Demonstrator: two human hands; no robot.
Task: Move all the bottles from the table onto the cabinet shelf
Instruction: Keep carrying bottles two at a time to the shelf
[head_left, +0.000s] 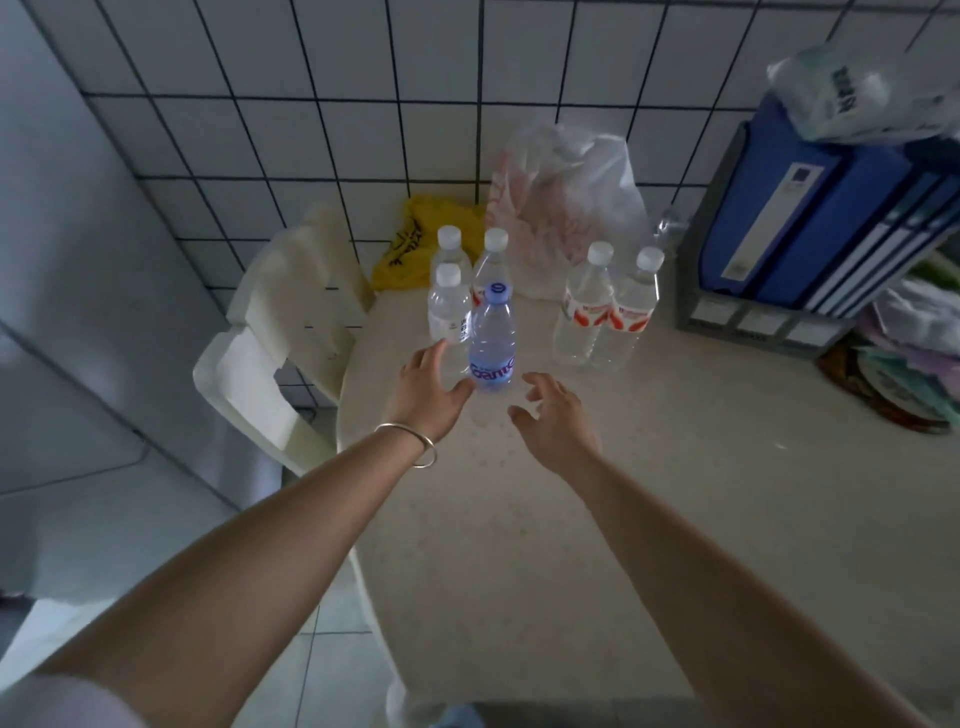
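Several water bottles stand upright on the round beige table (649, 509). Nearest is a blue-tinted bottle (492, 343) with a blue cap. Behind it stand three clear bottles with white caps, the closest one (449, 306) on the left. Two clear bottles with red-and-white labels (586, 306) (631, 312) stand together to the right. My left hand (428, 392), with a bracelet at the wrist, is open just left of the blue bottle, thumb near its base. My right hand (556, 421) is open, in front of the blue bottle and to its right, touching nothing. No cabinet shelf is in view.
A white plastic bag (566, 208) and a yellow bag (415, 244) lie behind the bottles against the tiled wall. A grey file rack with blue binders (810, 228) stands at the right. A cream plastic chair (280, 332) stands left of the table.
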